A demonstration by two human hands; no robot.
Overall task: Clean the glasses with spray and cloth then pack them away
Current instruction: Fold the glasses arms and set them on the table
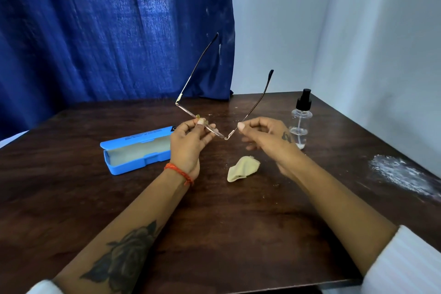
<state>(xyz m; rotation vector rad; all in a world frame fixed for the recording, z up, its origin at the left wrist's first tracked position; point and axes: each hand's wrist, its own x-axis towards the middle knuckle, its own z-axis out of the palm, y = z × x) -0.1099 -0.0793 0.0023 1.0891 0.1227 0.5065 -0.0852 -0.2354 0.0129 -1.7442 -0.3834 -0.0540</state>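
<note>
Thin-framed glasses point(188, 109) are held above the table with both temple arms spread and pointing up and away. My left hand point(189, 142) pinches the frame near its bridge. My right hand point(265, 136) pinches the right temple arm close to its hinge. A crumpled cream cloth point(242, 168) lies on the table below and between my hands. A clear spray bottle point(301, 119) with a black pump top stands just beyond my right hand. The blue glasses case point(136, 150) lies open to the left of my left hand.
The dark wooden table point(214, 222) has a white powdery smear point(403, 174) near its right edge. A blue curtain point(107, 31) hangs behind the table, with a pale wall to the right.
</note>
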